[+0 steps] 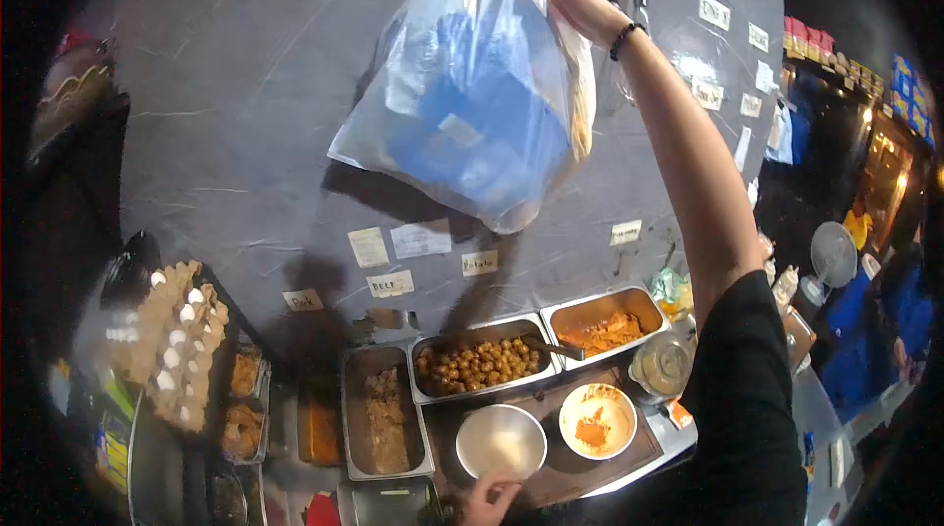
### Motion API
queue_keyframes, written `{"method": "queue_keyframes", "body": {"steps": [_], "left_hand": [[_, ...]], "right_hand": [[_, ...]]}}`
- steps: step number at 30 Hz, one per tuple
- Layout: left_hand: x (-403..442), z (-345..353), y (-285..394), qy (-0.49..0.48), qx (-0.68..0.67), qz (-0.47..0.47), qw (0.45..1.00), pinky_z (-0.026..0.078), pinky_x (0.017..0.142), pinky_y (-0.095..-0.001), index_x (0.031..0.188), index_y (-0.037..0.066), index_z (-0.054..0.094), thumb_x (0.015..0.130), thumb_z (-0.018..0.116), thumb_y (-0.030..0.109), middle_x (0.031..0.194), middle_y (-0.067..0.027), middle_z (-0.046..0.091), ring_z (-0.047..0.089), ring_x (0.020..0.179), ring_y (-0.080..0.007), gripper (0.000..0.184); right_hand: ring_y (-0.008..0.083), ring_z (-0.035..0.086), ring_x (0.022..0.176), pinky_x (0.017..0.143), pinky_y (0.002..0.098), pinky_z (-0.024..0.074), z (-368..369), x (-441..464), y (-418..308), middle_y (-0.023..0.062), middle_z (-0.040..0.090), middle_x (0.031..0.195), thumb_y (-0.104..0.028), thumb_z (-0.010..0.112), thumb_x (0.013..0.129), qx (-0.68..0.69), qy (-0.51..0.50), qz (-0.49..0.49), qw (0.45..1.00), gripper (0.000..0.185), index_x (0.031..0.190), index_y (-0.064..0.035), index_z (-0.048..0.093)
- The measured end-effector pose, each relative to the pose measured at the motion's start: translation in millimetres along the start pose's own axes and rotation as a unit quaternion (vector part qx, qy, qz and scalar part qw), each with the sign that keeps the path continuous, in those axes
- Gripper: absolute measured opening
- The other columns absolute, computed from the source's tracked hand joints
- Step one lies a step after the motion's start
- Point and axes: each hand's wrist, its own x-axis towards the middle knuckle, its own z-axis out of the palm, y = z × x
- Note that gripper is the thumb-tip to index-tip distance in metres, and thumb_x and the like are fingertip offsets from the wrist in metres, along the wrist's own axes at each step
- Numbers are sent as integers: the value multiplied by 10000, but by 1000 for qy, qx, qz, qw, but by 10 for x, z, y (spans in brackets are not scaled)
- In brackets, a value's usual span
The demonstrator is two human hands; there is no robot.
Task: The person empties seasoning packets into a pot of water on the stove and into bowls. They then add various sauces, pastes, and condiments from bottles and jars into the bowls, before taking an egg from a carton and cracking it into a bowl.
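My right hand [575, 3] is raised at the top, with a dark beaded bracelet at its wrist. It is closed on the gathered top of a translucent plastic bag [492, 123], which hangs full in front of the grey marbled panel. Blue and yellowish contents show through the plastic. At the bottom edge, my left hand [487, 501] has its fingers curled at the near rim of a white bowl [501, 438]; part of that hand is cut off. Some pale stuff lies inside the bowl. To its right sits a second bowl [598, 421] with an orange substance.
Metal pans hold small round brown potatoes [477, 366], orange food [605, 332] and crumbly brown food [386, 423]. A spoon handle juts from the potato pan. Eggs in cartons [177, 349] stand at left. A lidded jar [659, 367] is at right. Paper labels [421, 239] mark the panel.
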Motion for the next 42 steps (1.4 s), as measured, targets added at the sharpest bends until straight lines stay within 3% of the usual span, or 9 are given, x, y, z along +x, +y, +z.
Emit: {"method": "queue_keyframes", "body": {"steps": [2,3,9,12,16,20,29,36,42], "left_hand": [[472,-387,638,-36,180,241,953,486,851,-370,1285,38,397,807,671,72,1077,-154,616,608,1008,-244,552],[740,-410,657,41,56,251,965,440,904,-365,1180,25,489,713,701,38,1112,-122,579,559,1025,-220,513],[2595,-674,1784,139,-83,344,925,303,1039,-474,1463,133,29,729,768,370,1469,-137,260,294,1330,-326,1068],[3132,-610,2041,68,-285,337,895,268,1054,-454,1456,93,12,772,732,404,1444,-108,256,326,1286,-268,1041],[3282,-203,2192,76,-226,265,934,240,1082,-378,1443,53,138,812,690,414,1407,-94,324,329,1277,-240,913],[3005,483,2276,-27,-373,212,903,259,1072,-372,1417,60,226,831,700,308,1371,-72,370,345,1264,-204,793],[3146,806,2164,-144,-442,173,868,375,1001,-395,1342,108,341,799,739,296,1278,-25,455,455,1173,-195,699],[3238,899,2241,-97,-472,166,861,333,1051,-430,1367,96,319,814,714,340,1348,-41,416,408,1249,-213,721],[3220,889,2225,-102,-478,139,861,293,1082,-434,1391,99,297,836,687,347,1388,-46,380,359,1292,-217,722]], "right_hand": [[166,500,1146,988,281,369,36,3,-163,130,553,1210,-582,500,880,41,-73,19,996,747,1249,67,497],[149,532,1091,957,272,395,67,-15,-241,112,595,1139,-579,504,880,40,-90,36,994,724,1207,67,532],[169,528,938,871,306,395,205,-230,-586,79,587,910,-623,544,835,-132,-112,-28,985,684,959,44,628],[151,532,685,605,306,430,251,-134,-432,73,560,672,-685,563,779,-157,-65,-165,972,732,734,41,654],[234,566,1039,884,299,426,176,-286,-693,175,616,1045,-754,513,751,-197,-136,18,971,916,1139,72,579],[261,615,1000,843,328,501,267,-254,-683,223,607,1094,-745,531,743,1,-323,84,943,922,1178,68,558],[175,654,850,773,274,529,260,-427,-67,97,656,1017,-661,603,761,138,-398,186,887,773,1154,5,588],[280,641,867,751,374,492,-25,-431,-377,201,665,884,-769,525,725,-193,-228,35,954,889,997,68,652],[216,617,789,753,318,477,-277,-255,-175,133,661,832,-644,414,885,-104,-81,-85,988,688,955,-10,674]]}}
